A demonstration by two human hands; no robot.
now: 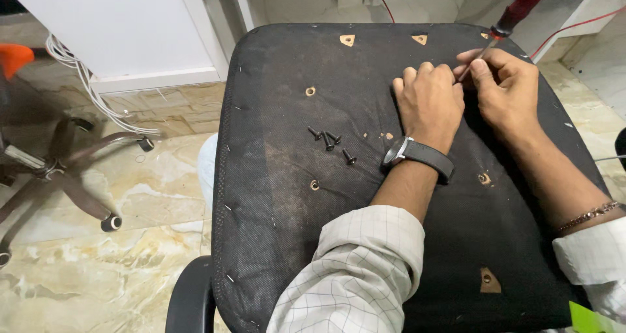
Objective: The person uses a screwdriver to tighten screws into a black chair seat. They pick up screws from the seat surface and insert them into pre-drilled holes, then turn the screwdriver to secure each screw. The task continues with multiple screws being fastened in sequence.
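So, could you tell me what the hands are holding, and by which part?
The right hand pinches the screwdriver by its metal shaft, below the red handle. The left hand shows nothing held.

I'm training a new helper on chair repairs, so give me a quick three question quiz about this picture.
1. True or false: the loose screws lie on the floor.
2. Which hand holds the screwdriver? A) the left hand B) the right hand C) neither
3. Fill the gap: the watch sits on the ____ wrist.

Key
1. False: they lie on the black underside of the chair seat.
2. B: the right hand grips the shaft near its tip, with the red handle pointing away; the left hand rests beside it.
3. Left.
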